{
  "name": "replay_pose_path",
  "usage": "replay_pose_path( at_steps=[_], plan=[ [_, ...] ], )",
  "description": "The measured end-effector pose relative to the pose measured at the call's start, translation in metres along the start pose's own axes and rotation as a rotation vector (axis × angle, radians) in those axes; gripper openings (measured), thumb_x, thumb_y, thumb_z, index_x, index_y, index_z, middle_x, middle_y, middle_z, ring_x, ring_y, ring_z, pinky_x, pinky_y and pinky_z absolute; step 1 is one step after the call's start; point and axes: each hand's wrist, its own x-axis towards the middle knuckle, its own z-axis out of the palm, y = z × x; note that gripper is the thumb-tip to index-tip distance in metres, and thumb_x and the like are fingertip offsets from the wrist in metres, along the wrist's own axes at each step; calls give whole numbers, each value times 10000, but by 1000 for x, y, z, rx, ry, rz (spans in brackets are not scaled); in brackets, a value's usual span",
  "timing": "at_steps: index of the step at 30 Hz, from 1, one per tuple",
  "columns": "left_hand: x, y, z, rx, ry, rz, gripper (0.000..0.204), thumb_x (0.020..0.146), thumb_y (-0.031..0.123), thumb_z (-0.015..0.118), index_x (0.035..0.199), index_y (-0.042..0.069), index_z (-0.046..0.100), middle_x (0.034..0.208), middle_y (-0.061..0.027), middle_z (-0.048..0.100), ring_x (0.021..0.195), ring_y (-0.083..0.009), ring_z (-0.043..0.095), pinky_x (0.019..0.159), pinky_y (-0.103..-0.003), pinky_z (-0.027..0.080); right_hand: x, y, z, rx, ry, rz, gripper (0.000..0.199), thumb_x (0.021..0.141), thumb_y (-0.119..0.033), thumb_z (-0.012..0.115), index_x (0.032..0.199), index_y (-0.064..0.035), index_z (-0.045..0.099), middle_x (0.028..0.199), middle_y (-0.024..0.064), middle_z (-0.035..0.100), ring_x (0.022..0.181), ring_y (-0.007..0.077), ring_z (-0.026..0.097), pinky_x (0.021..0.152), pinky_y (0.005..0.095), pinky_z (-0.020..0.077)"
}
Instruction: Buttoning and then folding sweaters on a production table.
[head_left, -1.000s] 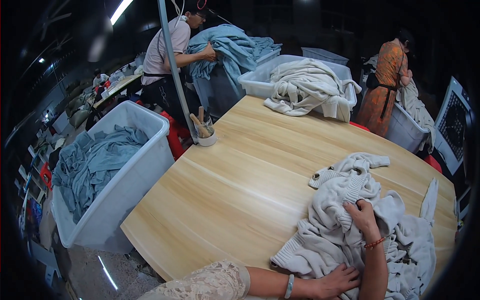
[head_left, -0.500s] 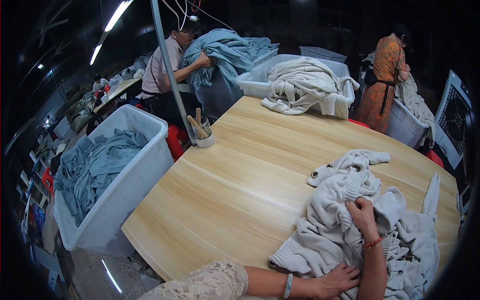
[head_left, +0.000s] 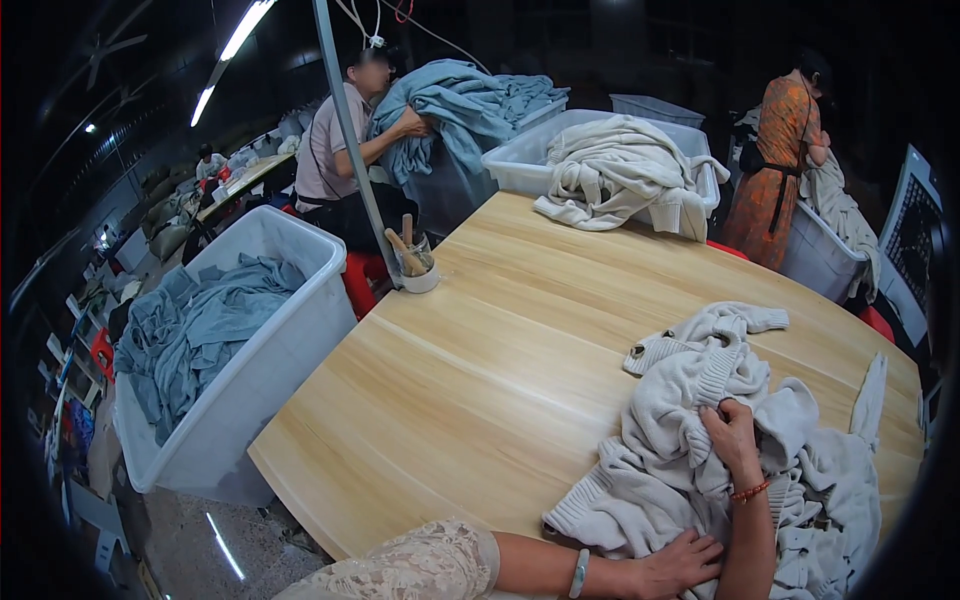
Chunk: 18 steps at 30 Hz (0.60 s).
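Observation:
A cream knitted cardigan (head_left: 665,400) lies bunched on the right part of the wooden table, with ribbed edges and dark buttons showing. My right hand (head_left: 733,432), below which a red beaded bracelet circles the wrist, has its fingers curled round the ribbed band of this cardigan. Nearer the table's front edge, my left hand (head_left: 683,565) rests flat on the knit with fingers stretched out. A pale bangle sits on that wrist. More cream knitwear (head_left: 840,480) is heaped to the right of my right forearm; where one garment ends and another begins is unclear.
The wooden table (head_left: 430,400) holds a small pot (head_left: 420,280) of wooden-handled tools beside a metal post (head_left: 350,140). A white bin (head_left: 250,370) of blue-grey garments stands left; another bin (head_left: 515,170) with cream knitwear touches the far edge. Two people handle garments beyond.
The whole view has shifted slightly, so the scene sits a little farther right. My hands keep the same places on the cardigan.

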Motion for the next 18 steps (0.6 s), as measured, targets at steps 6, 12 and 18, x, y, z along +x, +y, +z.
replay_pose_path(
  at_steps=[6, 12, 18],
  plan=[
    [0, 0, 0, -12, -56, -29, 878, 609, 545, 768, 1307, 98, 479, 1286, -203, 428, 1126, -399, 425, 827, -510, 353, 0, 1, 0, 2, -2, 10, 222, 820, -134, 641, 693, 37, 575, 632, -62, 483, 611, 36, 392, 520, 251, 322],
    [2, 1, -1, -5, -31, -22, 827, 608, 537, 770, 1261, 99, 513, 1214, -182, 459, 1091, -380, 434, 831, -495, 350, -2, -8, -1, 22, -6, 31, 209, 824, -126, 636, 706, 38, 583, 645, -64, 494, 615, 35, 398, 525, 247, 327],
    [2, -3, 0, 14, -51, -27, 802, 606, 562, 763, 1224, 104, 537, 1149, -164, 475, 1051, -360, 446, 821, -490, 349, 1, 1, 1, 30, 3, 6, 195, 827, -123, 634, 730, 42, 599, 651, -64, 503, 616, 35, 404, 530, 245, 335]
  ],
)
